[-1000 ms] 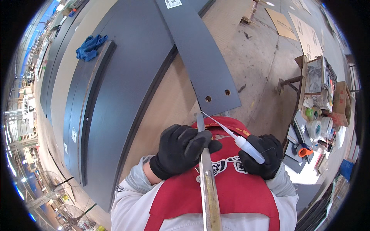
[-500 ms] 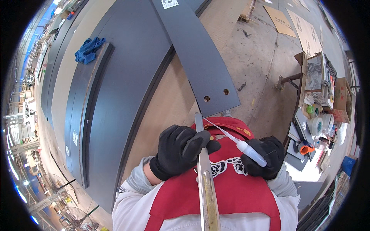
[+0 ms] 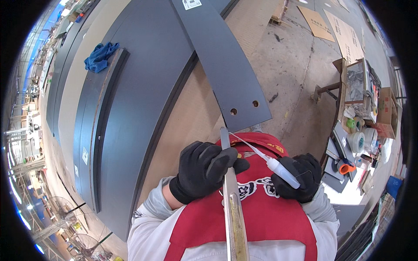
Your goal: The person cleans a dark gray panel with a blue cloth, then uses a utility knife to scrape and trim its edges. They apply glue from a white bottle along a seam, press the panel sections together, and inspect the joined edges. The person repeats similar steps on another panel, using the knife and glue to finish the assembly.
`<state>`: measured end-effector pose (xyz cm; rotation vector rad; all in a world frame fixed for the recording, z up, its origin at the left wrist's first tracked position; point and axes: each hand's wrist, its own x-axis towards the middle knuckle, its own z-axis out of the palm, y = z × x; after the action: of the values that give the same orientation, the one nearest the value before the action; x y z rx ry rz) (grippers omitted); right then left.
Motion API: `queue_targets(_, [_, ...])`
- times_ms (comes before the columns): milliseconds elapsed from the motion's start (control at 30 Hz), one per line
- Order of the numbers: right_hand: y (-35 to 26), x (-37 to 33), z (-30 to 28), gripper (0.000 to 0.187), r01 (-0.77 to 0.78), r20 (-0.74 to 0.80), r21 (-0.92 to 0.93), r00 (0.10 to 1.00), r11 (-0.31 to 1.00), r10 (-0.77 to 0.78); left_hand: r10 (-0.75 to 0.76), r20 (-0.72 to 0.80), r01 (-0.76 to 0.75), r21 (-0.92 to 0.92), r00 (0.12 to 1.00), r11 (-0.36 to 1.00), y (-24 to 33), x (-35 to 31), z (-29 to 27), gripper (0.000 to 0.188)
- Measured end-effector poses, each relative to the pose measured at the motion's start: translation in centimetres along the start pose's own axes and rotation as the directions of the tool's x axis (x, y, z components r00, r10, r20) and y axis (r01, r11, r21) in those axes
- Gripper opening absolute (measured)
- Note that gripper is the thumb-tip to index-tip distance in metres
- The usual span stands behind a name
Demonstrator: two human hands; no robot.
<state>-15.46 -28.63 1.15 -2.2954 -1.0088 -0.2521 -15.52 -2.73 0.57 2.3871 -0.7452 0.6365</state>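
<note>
My left hand (image 3: 202, 169), in a black glove, pinches a long, narrow silver strip (image 3: 232, 191) between thumb and fingers. The strip runs from the picture's lower edge up to the corner of a dark grey panel (image 3: 235, 82), and a yellowish band shows along its near part. In my black-gloved right hand (image 3: 302, 178) is a small white squeeze bottle (image 3: 282, 172) with a long, thin nozzle (image 3: 248, 143). The nozzle points up and left, its tip beside the strip's far end; whether they touch I cannot tell. Two round holes sit near the panel's end.
Larger dark grey boards (image 3: 148, 65) lie to the left, with a narrow board (image 3: 106, 117) and a blue cloth (image 3: 101, 56) on top. On the right, a workbench (image 3: 335, 108) carries tape rolls (image 3: 358, 141) and an orange-rimmed object (image 3: 346, 167). Cardboard sheets (image 3: 317, 24) lie on the floor.
Hardly anything differs. My right hand and the bottle have shifted very slightly; my left hand and the strip hold still.
</note>
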Motion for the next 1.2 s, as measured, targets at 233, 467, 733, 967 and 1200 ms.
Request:
queue_targets(233, [-0.2,0.2,0.0,0.052,0.024,-0.043,-0.013,0.999,1.0,-0.024,-0.001,-0.008,0.001,-0.004,1.0,1.0,-0.1,-0.1,0.0,0.038])
queue_targets(467, [-0.4,0.3,0.6,0.046,0.032,-0.116,-0.058,0.992,0.998,-0.039,0.0,-0.001,0.0,-0.012,1.0,1.0,-0.1,-0.1,0.0,0.039])
queue_targets(733, [-0.3,0.7,0.8,0.049,0.056,-0.111,-0.04,0.992,0.998,-0.06,-0.018,0.004,0.019,-0.014,1.0,1.0,-0.2,-0.3,0.1,0.04])
queue_targets(967, [-0.4,0.5,0.7,0.051,0.087,-0.142,-0.074,0.985,0.993,-0.097,-0.028,0.019,0.028,-0.014,0.999,0.999,0.1,-0.5,-0.1,0.04])
queue_targets(1200, [-0.1,0.4,0.8,0.053,0.098,-0.133,-0.054,0.986,0.994,-0.104,-0.027,0.022,0.027,0.007,0.999,1.0,0.0,-0.4,-0.1,0.041])
